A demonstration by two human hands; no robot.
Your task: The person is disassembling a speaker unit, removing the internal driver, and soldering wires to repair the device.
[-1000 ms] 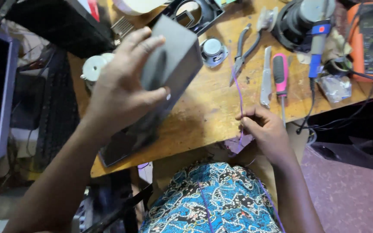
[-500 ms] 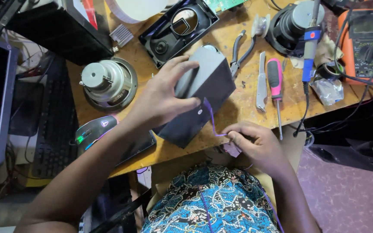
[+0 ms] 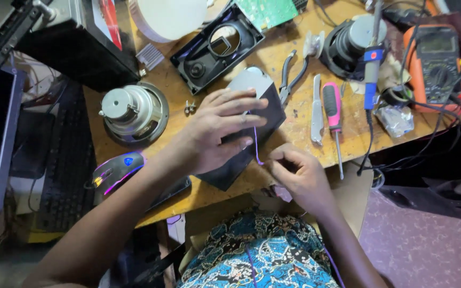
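Risk, as judged: the dark speaker housing (image 3: 265, 101) lies tilted near the front edge of the counter (image 3: 294, 122), braced only from above; a firm pull on the thin purple wire (image 3: 255, 146) could drag it off the edge or tear the wire loose inside. Pliers (image 3: 289, 80), a knife and a pink-handled screwdriver (image 3: 333, 114) lie just beside and could be knocked.

Left hand (image 3: 217, 130): spread nearly flat, fingers extended, pressing on top of the housing. Right hand (image 3: 300, 173): curled nearly closed at the counter edge, fingertips pinching the wire's lower end
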